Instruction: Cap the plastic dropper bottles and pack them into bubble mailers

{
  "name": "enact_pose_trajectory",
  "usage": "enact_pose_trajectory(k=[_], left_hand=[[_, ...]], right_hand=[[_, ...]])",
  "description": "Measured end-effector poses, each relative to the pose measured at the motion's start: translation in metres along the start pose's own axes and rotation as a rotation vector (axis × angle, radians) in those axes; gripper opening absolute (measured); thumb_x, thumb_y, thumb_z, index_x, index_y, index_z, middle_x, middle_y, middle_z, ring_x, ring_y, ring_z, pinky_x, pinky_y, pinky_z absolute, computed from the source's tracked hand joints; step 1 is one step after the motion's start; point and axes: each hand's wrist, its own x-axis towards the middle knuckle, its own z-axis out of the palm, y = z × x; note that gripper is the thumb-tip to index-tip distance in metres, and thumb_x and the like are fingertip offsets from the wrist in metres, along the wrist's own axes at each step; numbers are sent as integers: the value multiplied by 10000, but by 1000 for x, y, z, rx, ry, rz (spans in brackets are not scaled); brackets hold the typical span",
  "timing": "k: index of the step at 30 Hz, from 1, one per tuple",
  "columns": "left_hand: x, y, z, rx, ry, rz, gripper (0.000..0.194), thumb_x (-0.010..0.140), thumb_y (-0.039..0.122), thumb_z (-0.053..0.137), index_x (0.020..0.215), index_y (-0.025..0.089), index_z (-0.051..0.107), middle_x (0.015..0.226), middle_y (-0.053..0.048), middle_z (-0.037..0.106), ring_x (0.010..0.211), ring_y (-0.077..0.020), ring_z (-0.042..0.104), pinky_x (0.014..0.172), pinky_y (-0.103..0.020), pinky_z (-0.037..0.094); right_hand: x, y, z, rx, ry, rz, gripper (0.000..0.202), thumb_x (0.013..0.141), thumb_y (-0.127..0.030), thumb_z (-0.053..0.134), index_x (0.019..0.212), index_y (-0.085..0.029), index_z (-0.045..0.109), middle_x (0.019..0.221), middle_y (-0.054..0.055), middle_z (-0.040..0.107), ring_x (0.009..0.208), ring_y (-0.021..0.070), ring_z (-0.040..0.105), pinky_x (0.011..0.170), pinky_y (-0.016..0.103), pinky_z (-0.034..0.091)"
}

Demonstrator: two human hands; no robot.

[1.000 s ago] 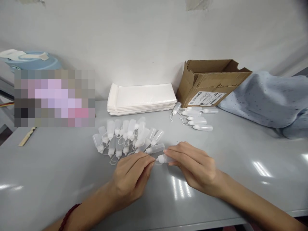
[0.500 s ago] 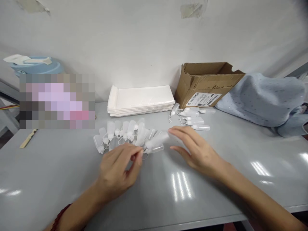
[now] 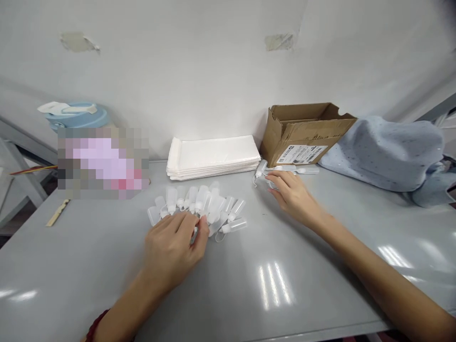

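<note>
Small translucent plastic bottles (image 3: 201, 197) with white nozzle caps and thin cap straps lie in a loose pile at the middle of the table. My left hand (image 3: 174, 247) is over the pile's near side, thumb and forefinger pinched together by the caps; what sits between the fingertips is hidden. Farther right, my right hand (image 3: 295, 199) reaches over a smaller group of the same bottles (image 3: 261, 168) in front of the cardboard box. Its thumb and fingers are apart, partly covering these bottles, and no firm grip shows.
A stack of white paper sleeves (image 3: 213, 156) lies against the wall. The open cardboard box (image 3: 306, 137) stands right of it, beside a pale blue hat-like cloth (image 3: 384, 152). At left are a blue-lidded container (image 3: 78, 114), a blurred-out patch and a worn flat strip (image 3: 58, 212).
My right hand has moved away from the pile, up to the bottles by the box. My left hand stays pinched at the pile. The camera view has shifted slightly.
</note>
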Motion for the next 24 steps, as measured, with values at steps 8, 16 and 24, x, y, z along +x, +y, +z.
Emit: enact_pose_trajectory(k=[8,16,24], left_hand=[[1,-2,2,-112,28,-78,301,833,124,570,550,152,474,471,49,428,440,-74,367,462,-215,301],[3,0,4,-133,40,-106,298,831,129,572,555,160,466,474,60,428,438,-69,364,459,-202,304],[7,3,0,-191,83,-83,272,831,100,559,582,172,476,482,62,433,442,-74,371,465,-207,323]], right_hand=[[47,24,15,-200,-163,-108,376,706,95,429,935,-124,633,997,145,598,890,253,492,736,339,332],[49,22,23,-281,-196,-137,363,704,104,420,894,-116,637,951,161,564,862,267,463,710,349,305],[39,14,-3,-193,-68,-181,296,825,24,393,1005,-109,587,1063,185,608,980,291,549,778,408,390]])
